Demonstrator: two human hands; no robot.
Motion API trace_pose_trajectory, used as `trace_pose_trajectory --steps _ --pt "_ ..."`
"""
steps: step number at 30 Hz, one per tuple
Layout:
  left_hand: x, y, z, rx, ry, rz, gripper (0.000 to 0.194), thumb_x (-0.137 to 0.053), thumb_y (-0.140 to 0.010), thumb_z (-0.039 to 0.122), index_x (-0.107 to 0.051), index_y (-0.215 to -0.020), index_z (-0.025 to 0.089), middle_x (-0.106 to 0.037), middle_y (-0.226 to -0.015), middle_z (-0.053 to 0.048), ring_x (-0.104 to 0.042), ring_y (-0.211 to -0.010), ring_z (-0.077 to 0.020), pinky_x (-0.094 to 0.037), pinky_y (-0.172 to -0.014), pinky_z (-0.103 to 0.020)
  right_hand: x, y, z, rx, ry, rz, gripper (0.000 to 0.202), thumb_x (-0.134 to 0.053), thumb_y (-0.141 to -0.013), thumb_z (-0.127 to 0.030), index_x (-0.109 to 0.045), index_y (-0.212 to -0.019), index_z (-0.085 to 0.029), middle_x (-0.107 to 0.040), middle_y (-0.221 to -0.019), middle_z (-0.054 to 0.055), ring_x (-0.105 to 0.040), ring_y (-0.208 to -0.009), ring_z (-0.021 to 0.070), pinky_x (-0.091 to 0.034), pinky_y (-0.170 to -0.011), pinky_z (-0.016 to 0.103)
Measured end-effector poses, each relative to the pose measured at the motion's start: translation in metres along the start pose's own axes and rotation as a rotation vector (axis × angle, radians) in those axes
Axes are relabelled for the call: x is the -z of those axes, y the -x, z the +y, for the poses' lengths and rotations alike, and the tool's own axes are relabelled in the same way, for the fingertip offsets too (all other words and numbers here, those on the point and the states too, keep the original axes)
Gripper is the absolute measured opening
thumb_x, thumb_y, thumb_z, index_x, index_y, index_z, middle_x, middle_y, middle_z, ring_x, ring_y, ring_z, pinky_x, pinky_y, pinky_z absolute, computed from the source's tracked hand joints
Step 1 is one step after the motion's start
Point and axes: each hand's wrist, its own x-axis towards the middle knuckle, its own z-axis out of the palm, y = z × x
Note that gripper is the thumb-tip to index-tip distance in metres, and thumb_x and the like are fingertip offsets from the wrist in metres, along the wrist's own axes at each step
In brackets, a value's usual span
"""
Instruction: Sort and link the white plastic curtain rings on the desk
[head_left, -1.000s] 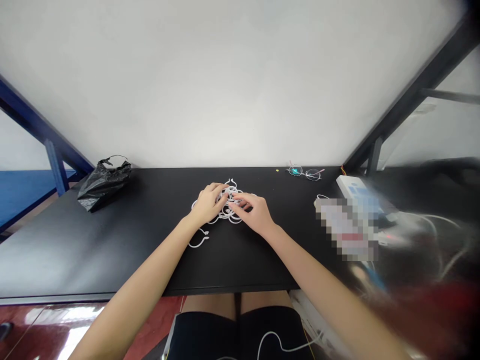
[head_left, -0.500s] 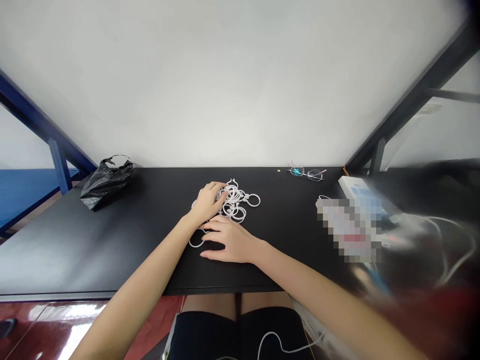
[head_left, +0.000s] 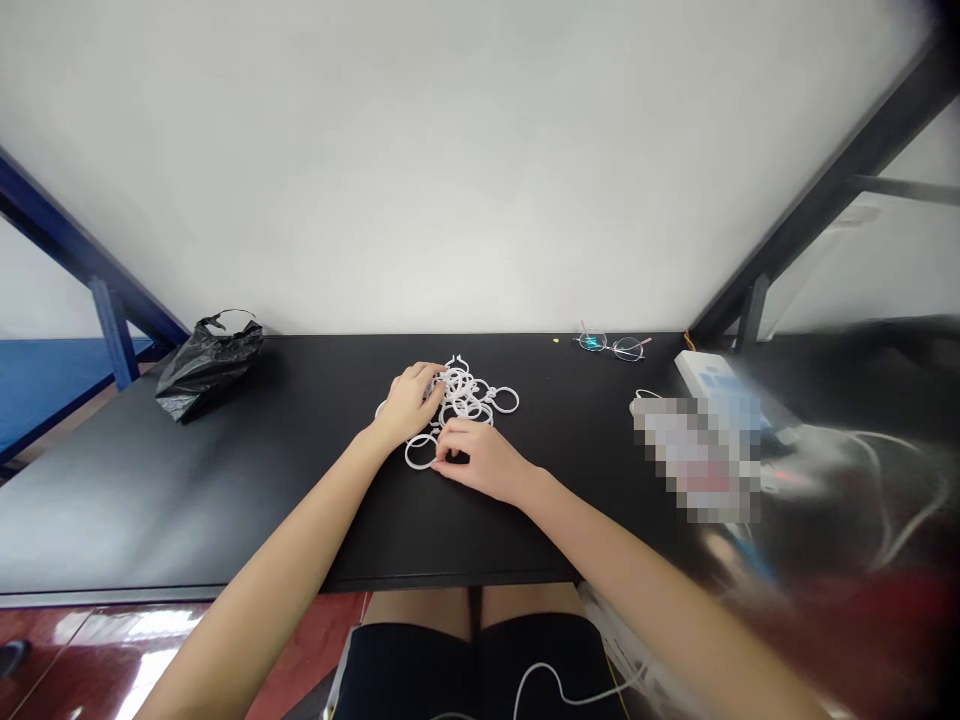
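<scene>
In the head view, we see the lowest ring (head_left: 410,463) just below and left of the frame's centre, on the tabletop (head_left: 187,500). It lies left of our right hand (head_left: 484,457), the nearer one, whose grip pinches its right edge; being round, it shows no long axis. Above, our left hand (head_left: 409,405) rests against the pile (head_left: 466,408), thumb and fingers apart.

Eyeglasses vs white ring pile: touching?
Apart. The head view shows a plain stretch of black tabletop between the eyeglasses and the white ring pile.
</scene>
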Motion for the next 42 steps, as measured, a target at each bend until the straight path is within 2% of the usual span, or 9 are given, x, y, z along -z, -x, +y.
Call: trace_pose_trajectory --steps 3,9,13,17,23,27,31,36,42 --pt "0.000 0.000 -0.001 0.005 0.001 -0.006 0.030 -0.041 -0.094 0.032 -0.058 -0.115 0.021 -0.062 -0.121 -0.008 -0.056 -0.113 -0.0255 -0.043 -0.100 -0.045 0.001 0.000 0.002 -0.007 -0.040 0.107 0.011 -0.064 -0.083 -0.016 -0.061 -0.073 -0.020 -0.062 -0.086 0.002 -0.059 -0.071 0.0129 -0.051 -0.070 0.027" --pt "-0.001 0.001 -0.002 -0.022 0.000 -0.010 0.032 -0.040 -0.095 0.036 -0.058 -0.117 0.020 -0.062 -0.121 -0.010 -0.056 -0.113 -0.0262 -0.044 -0.099 -0.046 0.011 -0.003 0.012 -0.137 -0.035 0.489 0.012 -0.061 -0.083 -0.021 -0.060 -0.072 -0.021 -0.063 -0.083 0.003 -0.059 -0.067 0.0136 -0.053 -0.066 0.028" --pt "-0.002 0.001 -0.001 -0.024 0.002 -0.012 0.033 -0.040 -0.096 0.037 -0.057 -0.118 0.020 -0.062 -0.122 -0.010 -0.055 -0.115 -0.0266 -0.042 -0.101 -0.046 0.016 -0.005 0.021 -0.213 -0.068 0.577 0.005 -0.060 -0.080 -0.020 -0.064 -0.077 -0.020 -0.063 -0.084 0.003 -0.059 -0.064 0.0130 -0.054 -0.063 0.028" --pt "-0.002 0.001 0.000 -0.028 -0.002 -0.022 0.033 -0.039 -0.097 0.038 -0.057 -0.118 0.020 -0.061 -0.122 -0.010 -0.056 -0.115 -0.0263 -0.043 -0.101 -0.045 0.014 -0.006 0.026 -0.277 -0.109 0.570 0.011 -0.059 -0.078 -0.021 -0.068 -0.085 -0.019 -0.064 -0.100 0.007 -0.060 -0.064 0.0124 -0.054 -0.055 0.027" --pt "-0.002 0.001 0.001 -0.037 -0.002 -0.016 0.034 -0.038 -0.097 0.039 -0.057 -0.118 0.021 -0.062 -0.121 -0.009 -0.056 -0.114 -0.0261 -0.043 -0.101 -0.044 0.014 -0.007 0.027 -0.293 -0.086 0.561 0.012 -0.060 -0.078 -0.021 -0.069 -0.086 -0.019 -0.064 -0.106 0.008 -0.061 -0.069 0.0137 -0.056 -0.057 0.028" --pt "0.000 0.001 0.003 -0.032 -0.031 -0.010 0.034 -0.037 -0.098 0.039 -0.057 -0.118 0.020 -0.062 -0.121 -0.010 -0.056 -0.113 -0.0260 -0.042 -0.100 -0.045 0.019 -0.006 0.028 -0.308 -0.004 0.601 0.010 -0.060 -0.081 -0.021 -0.068 -0.087 -0.019 -0.063 -0.109 0.009 -0.064 -0.086 0.0187 -0.056 -0.076 0.035" --pt "0.003 0.002 0.006 -0.025 -0.068 0.003 0.034 -0.036 -0.098 0.039 -0.057 -0.118 0.021 -0.063 -0.120 -0.009 -0.056 -0.112 -0.0263 -0.037 -0.104 -0.048 0.020 -0.004 0.034 -0.435 0.125 0.597 0.014 -0.063 -0.080 -0.023 -0.066 -0.093 -0.020 -0.056 -0.125 0.013 -0.053 -0.121 0.0297 -0.043 -0.102 0.050" --pt "0.002 0.003 0.005 -0.016 -0.056 -0.010 0.036 -0.036 -0.098 0.042 -0.057 -0.119 0.022 -0.062 -0.121 -0.009 -0.056 -0.113 -0.0265 -0.039 -0.102 -0.047 0.014 -0.002 0.043 -0.555 0.139 0.460 0.027 -0.065 -0.080 -0.030 -0.061 -0.105 -0.022 -0.049 -0.135 0.015 -0.038 -0.135 0.0338 -0.035 -0.106 0.058" --pt "-0.001 0.003 0.003 -0.034 -0.031 -0.028 0.038 -0.038 -0.097 0.043 -0.056 -0.122 0.020 -0.061 -0.124 -0.011 -0.056 -0.113 -0.0268 -0.043 -0.100 -0.045 0.013 -0.004 0.038 -0.551 0.099 0.345 0.033 -0.060 -0.086 -0.037 -0.060 -0.114 -0.020 -0.044 -0.145 0.017 -0.039 -0.136 0.0334 -0.032 -0.109 0.056"
